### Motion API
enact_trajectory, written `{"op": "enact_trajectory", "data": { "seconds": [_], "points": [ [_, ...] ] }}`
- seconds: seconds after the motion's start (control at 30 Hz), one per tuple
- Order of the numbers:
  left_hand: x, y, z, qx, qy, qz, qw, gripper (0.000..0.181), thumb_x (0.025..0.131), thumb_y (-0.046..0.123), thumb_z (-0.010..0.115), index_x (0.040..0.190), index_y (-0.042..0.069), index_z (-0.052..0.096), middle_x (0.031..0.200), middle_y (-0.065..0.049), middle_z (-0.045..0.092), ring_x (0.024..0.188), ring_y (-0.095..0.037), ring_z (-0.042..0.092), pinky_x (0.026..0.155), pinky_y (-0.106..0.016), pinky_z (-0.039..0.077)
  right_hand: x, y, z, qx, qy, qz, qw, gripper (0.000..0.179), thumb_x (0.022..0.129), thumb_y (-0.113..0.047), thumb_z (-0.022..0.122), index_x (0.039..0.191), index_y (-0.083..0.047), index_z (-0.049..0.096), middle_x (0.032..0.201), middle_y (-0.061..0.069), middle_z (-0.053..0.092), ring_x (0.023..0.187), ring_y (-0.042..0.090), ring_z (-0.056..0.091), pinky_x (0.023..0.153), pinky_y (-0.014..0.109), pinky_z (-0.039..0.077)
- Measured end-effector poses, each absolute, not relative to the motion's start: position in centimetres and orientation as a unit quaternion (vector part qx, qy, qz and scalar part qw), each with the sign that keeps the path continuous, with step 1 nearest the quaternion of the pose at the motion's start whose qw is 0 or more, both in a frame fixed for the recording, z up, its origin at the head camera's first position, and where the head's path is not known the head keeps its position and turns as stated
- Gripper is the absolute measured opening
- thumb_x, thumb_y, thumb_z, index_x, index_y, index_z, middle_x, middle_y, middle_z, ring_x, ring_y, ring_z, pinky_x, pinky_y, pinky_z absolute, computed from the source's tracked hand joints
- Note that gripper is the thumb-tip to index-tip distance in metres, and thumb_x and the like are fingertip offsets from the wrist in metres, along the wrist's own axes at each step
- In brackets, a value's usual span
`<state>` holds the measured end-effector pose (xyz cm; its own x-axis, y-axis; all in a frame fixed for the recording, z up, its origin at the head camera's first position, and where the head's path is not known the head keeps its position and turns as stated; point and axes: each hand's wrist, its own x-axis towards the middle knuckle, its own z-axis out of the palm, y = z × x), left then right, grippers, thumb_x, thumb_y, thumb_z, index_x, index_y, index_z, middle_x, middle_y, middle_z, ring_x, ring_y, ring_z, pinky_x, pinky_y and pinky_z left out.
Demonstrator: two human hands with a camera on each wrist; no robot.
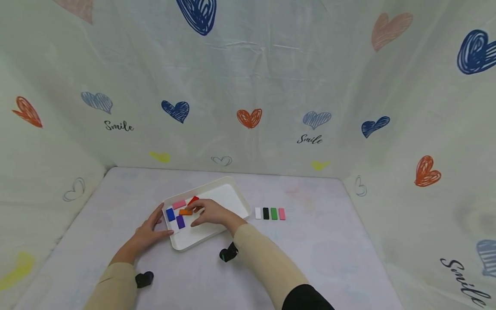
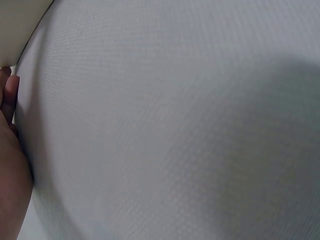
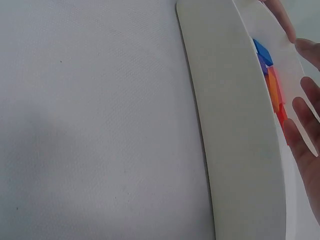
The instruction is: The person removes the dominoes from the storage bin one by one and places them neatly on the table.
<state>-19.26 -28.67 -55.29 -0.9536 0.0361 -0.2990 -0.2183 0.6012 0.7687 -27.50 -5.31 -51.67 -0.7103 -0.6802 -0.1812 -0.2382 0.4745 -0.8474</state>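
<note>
A white rectangular tray (image 1: 228, 189) lies at a slant on the table. My left hand (image 1: 145, 237) holds its left end, thumb at the rim and fingers spread along the outer side. Inside that end are small flat blocks: blue (image 1: 170, 214), purple (image 1: 180, 221), pink (image 1: 179, 204), orange (image 1: 185, 212) and red (image 1: 193, 200). Over the tray, my right hand (image 1: 211, 212) has its fingers loosely bent and thumb apart, with fingertips close to the orange and red blocks. In the right wrist view, the right fingers (image 3: 302, 130) are spread with nothing between them.
Right of the tray, a row of similar blocks lies on the white table (image 1: 310, 249): white (image 1: 258, 213), black (image 1: 265, 213), green (image 1: 274, 213) and pink (image 1: 282, 214). A cloth with printed hearts (image 1: 248, 77) hangs behind the table and at both sides.
</note>
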Motion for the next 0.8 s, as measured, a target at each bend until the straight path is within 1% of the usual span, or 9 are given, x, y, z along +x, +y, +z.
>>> {"op": "enact_trajectory", "data": {
  "seconds": [0.03, 0.2, 0.27, 0.33, 0.47, 0.63, 0.7, 0.8],
  "points": [
    [-19.3, -28.7, -55.2, -0.051, 0.883, 0.445, 0.143, 0.118, 0.079, 0.047, 0.078, 0.157, 0.024, -0.009, 0.157, -0.025, 0.012, 0.138, -0.05, 0.018, 0.098, -0.079, 0.004, -27.6, -5.5, -51.8, -0.279, 0.822, -0.424, 0.258, 0.046, 0.08, -0.012, 0.082, 0.123, -0.017, 0.067, 0.114, -0.01, 0.061, 0.105, 0.011, 0.054, 0.086, 0.018, 0.047],
    [-19.3, -28.7, -55.1, -0.048, 0.885, 0.441, 0.14, 0.118, 0.079, 0.048, 0.077, 0.157, 0.024, -0.008, 0.157, -0.025, 0.013, 0.138, -0.05, 0.019, 0.097, -0.079, -0.001, -27.8, -6.5, -52.3, -0.267, 0.845, -0.391, 0.249, 0.049, 0.079, -0.018, 0.083, 0.124, -0.026, 0.067, 0.122, -0.015, 0.059, 0.111, 0.005, 0.052, 0.095, 0.024, 0.044],
    [-19.4, -28.8, -55.1, -0.046, 0.887, 0.438, 0.137, 0.118, 0.079, 0.048, 0.077, 0.157, 0.023, -0.008, 0.157, -0.025, 0.014, 0.138, -0.05, 0.019, 0.096, -0.079, -0.004, -27.9, -6.9, -52.5, -0.265, 0.853, -0.378, 0.243, 0.05, 0.079, -0.02, 0.083, 0.126, -0.028, 0.066, 0.125, -0.015, 0.059, 0.116, 0.006, 0.05, 0.1, 0.027, 0.042],
    [-19.4, -28.9, -55.2, -0.044, 0.888, 0.437, 0.135, 0.118, 0.079, 0.048, 0.077, 0.157, 0.023, -0.008, 0.157, -0.025, 0.013, 0.138, -0.05, 0.019, 0.096, -0.08, -0.004, -28.1, -7.2, -52.6, -0.264, 0.858, -0.369, 0.24, 0.051, 0.079, -0.022, 0.083, 0.126, -0.029, 0.066, 0.128, -0.015, 0.058, 0.119, 0.006, 0.049, 0.103, 0.029, 0.04],
    [-19.4, -29.0, -55.3, -0.041, 0.888, 0.437, 0.132, 0.117, 0.08, 0.047, 0.077, 0.157, 0.021, -0.007, 0.157, -0.027, 0.013, 0.137, -0.05, 0.02, 0.096, -0.079, -0.004, -28.4, -7.8, -53.0, -0.267, 0.859, -0.365, 0.24, 0.052, 0.079, -0.021, 0.083, 0.127, -0.028, 0.066, 0.129, -0.013, 0.058, 0.12, 0.006, 0.049, 0.104, 0.029, 0.039],
    [-19.4, -29.0, -55.8, -0.043, 0.891, 0.431, 0.135, 0.115, 0.08, 0.05, 0.076, 0.157, 0.023, -0.006, 0.157, -0.025, 0.014, 0.137, -0.049, 0.022, 0.097, -0.079, -0.003, -28.8, -8.3, -53.7, -0.264, 0.862, -0.363, 0.238, 0.051, 0.077, -0.022, 0.084, 0.125, -0.026, 0.067, 0.129, -0.012, 0.059, 0.117, 0.006, 0.051, 0.104, 0.026, 0.038],
    [-19.5, -29.0, -55.9, -0.045, 0.893, 0.427, 0.136, 0.115, 0.08, 0.051, 0.076, 0.157, 0.024, -0.005, 0.158, -0.024, 0.015, 0.137, -0.048, 0.022, 0.098, -0.079, -0.003, -28.8, -8.4, -53.9, -0.259, 0.862, -0.364, 0.238, 0.052, 0.077, -0.022, 0.085, 0.125, -0.027, 0.067, 0.127, -0.012, 0.059, 0.114, 0.005, 0.051, 0.102, 0.026, 0.039],
    [-19.5, -29.0, -56.1, -0.048, 0.893, 0.427, 0.133, 0.116, 0.08, 0.05, 0.076, 0.157, 0.023, -0.005, 0.157, -0.024, 0.015, 0.137, -0.048, 0.022, 0.098, -0.078, -0.002, -28.9, -8.4, -54.2, -0.253, 0.857, -0.379, 0.241, 0.051, 0.076, -0.019, 0.085, 0.124, -0.026, 0.068, 0.12, -0.012, 0.061, 0.107, 0.005, 0.053, 0.099, 0.025, 0.042]
  ]
}}
